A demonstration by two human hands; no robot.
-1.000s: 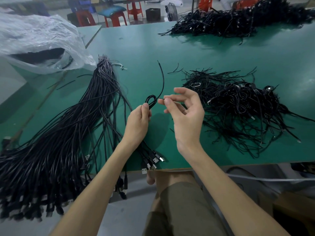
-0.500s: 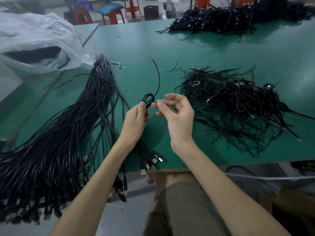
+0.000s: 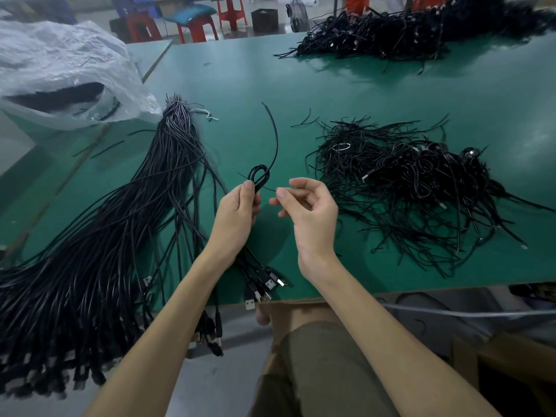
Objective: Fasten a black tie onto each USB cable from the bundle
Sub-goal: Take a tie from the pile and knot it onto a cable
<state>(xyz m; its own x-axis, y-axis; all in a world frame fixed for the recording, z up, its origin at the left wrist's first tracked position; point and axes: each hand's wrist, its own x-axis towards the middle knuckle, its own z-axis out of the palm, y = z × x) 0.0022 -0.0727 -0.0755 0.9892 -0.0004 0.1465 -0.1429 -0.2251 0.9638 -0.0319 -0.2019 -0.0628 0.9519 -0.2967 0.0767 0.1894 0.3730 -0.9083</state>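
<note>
A black USB cable (image 3: 272, 136) is looping above the worktop, a thin black tie (image 3: 264, 188) crossing it; the bundle (image 3: 99, 236) is fanning out on the left.

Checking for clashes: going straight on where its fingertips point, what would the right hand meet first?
Probably the small coiled black cable loop gripped in the left hand, though depth is unclear.

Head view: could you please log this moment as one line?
left hand: grips looped cable | right hand: pinches end of tie | tie: lies across cable, not yet fastened
</note>
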